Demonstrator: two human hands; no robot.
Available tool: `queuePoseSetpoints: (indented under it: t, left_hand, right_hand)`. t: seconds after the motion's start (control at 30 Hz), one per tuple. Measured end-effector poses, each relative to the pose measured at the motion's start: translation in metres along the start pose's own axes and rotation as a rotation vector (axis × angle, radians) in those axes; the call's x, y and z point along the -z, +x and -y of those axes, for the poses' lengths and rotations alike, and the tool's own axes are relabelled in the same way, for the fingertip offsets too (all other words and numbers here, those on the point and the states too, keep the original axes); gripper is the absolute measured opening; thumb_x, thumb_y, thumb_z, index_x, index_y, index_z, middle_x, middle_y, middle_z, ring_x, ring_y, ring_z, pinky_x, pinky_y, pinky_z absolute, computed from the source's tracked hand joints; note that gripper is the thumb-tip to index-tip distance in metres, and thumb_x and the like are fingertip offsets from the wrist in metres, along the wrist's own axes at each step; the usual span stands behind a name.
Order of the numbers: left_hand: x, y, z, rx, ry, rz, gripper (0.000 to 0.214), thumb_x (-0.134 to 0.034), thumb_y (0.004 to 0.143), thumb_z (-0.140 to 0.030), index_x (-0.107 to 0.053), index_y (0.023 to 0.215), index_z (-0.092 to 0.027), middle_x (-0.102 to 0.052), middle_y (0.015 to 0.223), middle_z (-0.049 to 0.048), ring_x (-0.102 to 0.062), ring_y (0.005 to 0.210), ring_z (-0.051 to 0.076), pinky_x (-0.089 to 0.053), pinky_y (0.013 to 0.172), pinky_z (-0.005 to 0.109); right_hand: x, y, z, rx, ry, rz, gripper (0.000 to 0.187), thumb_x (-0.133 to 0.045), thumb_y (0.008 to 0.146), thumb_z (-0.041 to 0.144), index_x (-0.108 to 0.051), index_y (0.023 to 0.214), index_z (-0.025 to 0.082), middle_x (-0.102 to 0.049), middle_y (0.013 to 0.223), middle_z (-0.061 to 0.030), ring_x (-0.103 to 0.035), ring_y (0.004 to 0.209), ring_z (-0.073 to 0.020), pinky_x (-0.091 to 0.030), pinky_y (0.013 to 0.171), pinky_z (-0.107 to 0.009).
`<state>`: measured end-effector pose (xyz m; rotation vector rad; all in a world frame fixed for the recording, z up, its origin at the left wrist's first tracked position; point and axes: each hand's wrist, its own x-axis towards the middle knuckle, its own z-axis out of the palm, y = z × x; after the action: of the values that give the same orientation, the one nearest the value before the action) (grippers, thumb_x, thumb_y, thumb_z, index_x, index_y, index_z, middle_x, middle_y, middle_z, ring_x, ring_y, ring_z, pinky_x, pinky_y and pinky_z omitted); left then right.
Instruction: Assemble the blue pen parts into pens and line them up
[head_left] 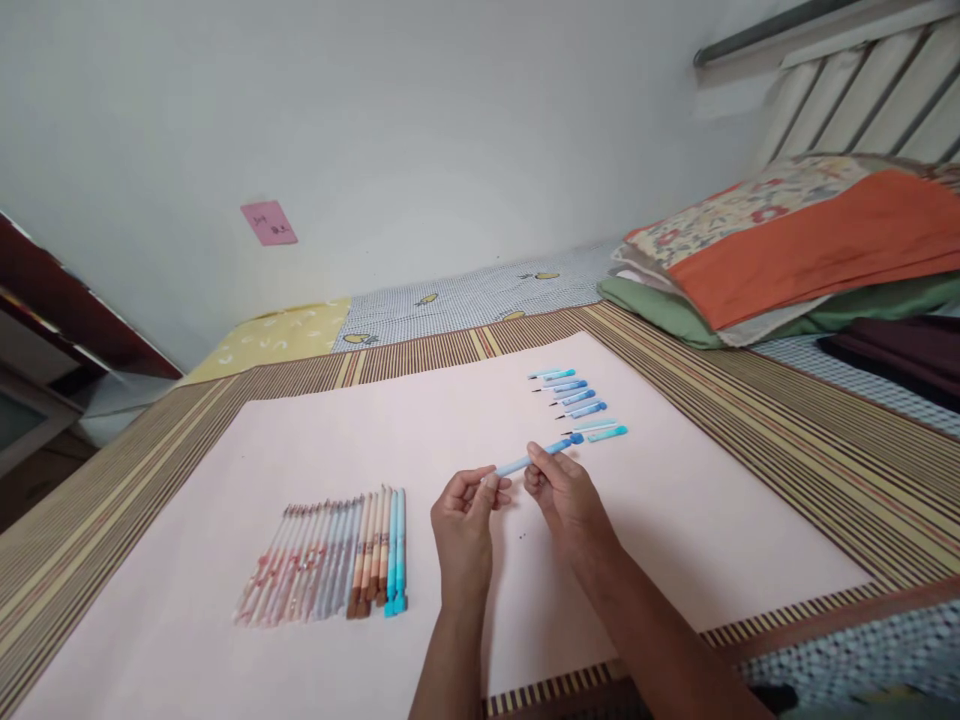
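Note:
A light blue pen [534, 456] is held between both my hands above a pale pink sheet [420, 430]. My left hand [466, 520] pinches the pen's near end with its fingertips. My right hand [564, 490] grips the pen nearer its darker blue far end. A row of several whole pens [330, 555], pink, pale blue, brown and bright blue, lies side by side to the left of my hands. Beyond my right hand lie several small blue pen parts [576, 400], barrels and tips, in a loose column.
The pink sheet rests on a striped woven mat [787, 420] on a bed. Folded orange, floral and green bedding [787, 250] is stacked at the right. A white wall with a pink note [268, 222] stands behind. Dark wooden furniture [45, 310] is at the left.

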<state>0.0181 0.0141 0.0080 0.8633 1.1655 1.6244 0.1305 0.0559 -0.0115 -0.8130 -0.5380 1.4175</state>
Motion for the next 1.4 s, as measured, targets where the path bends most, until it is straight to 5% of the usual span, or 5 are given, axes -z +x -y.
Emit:
queuePoseSetpoints:
  t: [0.33,0.67,1.1,1.27,1.4]
  left_hand:
    - [0.009,-0.004,-0.002,-0.200,0.295,0.109,0.015,-0.079,0.079,-0.028,-0.080,0.092,-0.020,-0.076,0.081,0.0069,-0.069,0.077,0.020,-0.051,0.072,0.026]
    - [0.001,0.002,0.005,0.022,-0.016,-0.003,0.029,-0.082,0.074,-0.036,-0.076,0.091,-0.013,-0.077,0.077,0.0094,-0.070,0.067,0.017,-0.056,0.069,0.029]
    - [0.010,-0.005,-0.006,-0.275,0.387,0.096,0.018,-0.071,0.085,-0.033,-0.080,0.097,-0.022,-0.078,0.083,0.0053,-0.072,0.080,0.021,-0.055,0.077,0.031]
    - [0.013,0.002,-0.001,-0.100,0.172,0.044,0.023,-0.072,0.084,-0.038,-0.076,0.093,-0.018,-0.077,0.081,0.0066,-0.070,0.072,0.018,-0.053,0.071,0.028]
    - [0.020,0.011,0.002,0.044,-0.032,-0.004,0.026,-0.077,0.078,-0.039,-0.070,0.079,-0.014,-0.073,0.074,0.0057,-0.063,0.062,0.013,-0.049,0.062,0.024]
  right_hand:
    - [0.004,0.004,0.003,-0.209,0.140,-0.031,0.037,-0.091,0.062,0.029,-0.056,0.063,0.019,-0.046,0.054,0.0061,-0.040,0.049,-0.0071,-0.034,0.042,-0.021]
    - [0.003,0.002,0.004,0.006,-0.008,0.007,0.036,-0.087,0.070,0.037,-0.058,0.061,0.018,-0.051,0.059,0.0033,-0.045,0.057,-0.0094,-0.040,0.051,-0.022]
    - [0.000,0.001,0.009,-0.185,0.124,-0.022,0.042,-0.092,0.059,0.033,-0.054,0.063,0.018,-0.046,0.052,0.0067,-0.038,0.048,-0.0063,-0.033,0.042,-0.019]
    - [-0.002,-0.001,0.012,-0.082,0.029,0.037,0.040,-0.088,0.066,0.038,-0.055,0.061,0.017,-0.047,0.055,0.0053,-0.041,0.050,-0.0073,-0.036,0.046,-0.021]
    - [0.003,0.003,0.022,-0.020,0.010,0.077,0.037,-0.084,0.071,0.049,-0.069,0.081,0.016,-0.050,0.059,0.0044,-0.045,0.052,-0.0082,-0.037,0.049,-0.022]
